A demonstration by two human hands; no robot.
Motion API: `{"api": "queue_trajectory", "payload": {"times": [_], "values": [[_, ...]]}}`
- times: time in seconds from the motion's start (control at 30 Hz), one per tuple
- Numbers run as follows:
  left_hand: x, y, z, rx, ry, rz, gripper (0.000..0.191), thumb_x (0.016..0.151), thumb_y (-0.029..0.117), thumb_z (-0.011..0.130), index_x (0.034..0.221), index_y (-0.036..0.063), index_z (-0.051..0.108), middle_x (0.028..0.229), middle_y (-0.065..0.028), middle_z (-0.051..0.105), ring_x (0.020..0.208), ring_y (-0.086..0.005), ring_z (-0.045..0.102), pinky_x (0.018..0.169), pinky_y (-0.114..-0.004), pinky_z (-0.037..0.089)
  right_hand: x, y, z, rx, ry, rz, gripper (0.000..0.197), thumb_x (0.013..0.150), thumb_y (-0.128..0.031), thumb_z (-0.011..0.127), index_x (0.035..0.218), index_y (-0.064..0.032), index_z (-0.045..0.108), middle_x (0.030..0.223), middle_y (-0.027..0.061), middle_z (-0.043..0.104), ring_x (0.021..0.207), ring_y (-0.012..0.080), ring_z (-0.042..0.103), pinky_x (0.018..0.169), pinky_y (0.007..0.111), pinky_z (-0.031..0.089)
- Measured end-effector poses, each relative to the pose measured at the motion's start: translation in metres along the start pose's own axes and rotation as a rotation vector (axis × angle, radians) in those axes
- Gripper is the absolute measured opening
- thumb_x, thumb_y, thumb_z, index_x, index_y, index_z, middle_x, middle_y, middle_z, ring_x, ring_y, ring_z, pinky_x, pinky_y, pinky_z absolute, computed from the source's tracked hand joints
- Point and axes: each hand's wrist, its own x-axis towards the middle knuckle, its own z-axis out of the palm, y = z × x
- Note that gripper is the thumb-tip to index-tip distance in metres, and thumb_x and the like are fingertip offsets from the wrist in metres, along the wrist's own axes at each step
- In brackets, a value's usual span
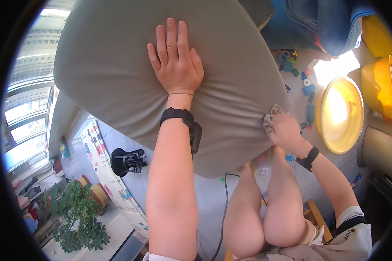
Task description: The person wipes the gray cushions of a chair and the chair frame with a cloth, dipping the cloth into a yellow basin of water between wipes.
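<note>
A large surface covered in grey-brown stretchy fabric (117,65) fills the upper middle, with creases running between my two hands. My left hand (178,62) lies palm down on the fabric, its fingers extended and slightly apart. At the right edge of the surface, my right hand (284,130) is closed on a bunched piece of greyish cloth (270,119); whether this is part of the cover or a separate cloth, I cannot tell. A black strap sits on each wrist.
Scattered plastic toy pieces (308,89) and a yellow basin (356,114) are on the tiled floor at right, beside a yellow tub (375,94). A black stand (127,162), a patterned mat (107,176) and a leafy plant (73,208) are at lower left. A cable (226,202) runs near my legs.
</note>
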Motion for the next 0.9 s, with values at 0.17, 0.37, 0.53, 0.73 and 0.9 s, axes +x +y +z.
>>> {"api": "queue_trajectory", "payload": {"times": [0.17,0.37,0.53,0.73,0.9], "values": [[-0.001,0.001,0.000,-0.003,-0.007,-0.007,0.054,0.090,0.021,0.042,0.144,0.0128,0.042,0.151,-0.0052,0.039,0.141,-0.0257,0.032,0.115,-0.045,0.015,-0.036,0.016,0.022,0.010,-0.079,0.094,0.012,0.064,-0.016,0.063,0.063,-0.0039,0.063,0.072,0.0113,0.059,0.072,0.0309,0.060,0.066,0.043,0.049],[0.000,-0.011,-0.006,-0.021,0.024,0.003,0.054,0.090,0.021,0.039,0.144,0.0137,0.041,0.152,-0.0040,0.038,0.142,-0.0245,0.030,0.116,-0.045,0.014,-0.057,0.032,-0.003,0.148,-0.374,0.217,0.021,0.067,-0.020,0.061,0.074,-0.0011,0.065,0.073,0.0166,0.063,0.074,0.0326,0.064,0.067,0.044,0.051],[0.003,-0.003,0.002,0.028,0.082,0.038,0.054,0.092,0.022,0.036,0.144,0.0148,0.042,0.151,-0.0017,0.040,0.142,-0.0235,0.032,0.115,-0.045,0.018,-0.113,0.103,-0.068,0.727,0.085,0.765,0.023,0.071,-0.014,0.056,0.085,0.0031,0.061,0.068,0.0103,0.059,0.067,0.0194,0.059,0.064,0.032,0.048],[0.006,-0.012,-0.008,0.036,0.134,0.107,0.052,0.089,0.018,0.038,0.141,0.0153,0.047,0.146,-0.0023,0.046,0.139,-0.0234,0.037,0.114,-0.045,0.022,-0.148,0.254,-0.069,0.425,0.463,0.927,0.036,0.083,-0.023,0.062,0.109,0.0015,0.062,0.089,0.0105,0.065,0.080,0.0188,0.062,0.074,0.030,0.049],[0.012,-0.010,-0.007,0.044,0.146,0.176,0.050,0.092,0.019,0.036,0.140,0.0148,0.047,0.145,-0.0030,0.048,0.138,-0.0245,0.039,0.113,-0.046,0.025,-0.160,0.341,0.008,0.065,-0.018,0.926,0.073,0.083,-0.042,0.070,0.141,-0.0079,0.042,0.140,0.0308,0.035,0.125,0.0425,0.044,0.104,0.042,0.038]]}}
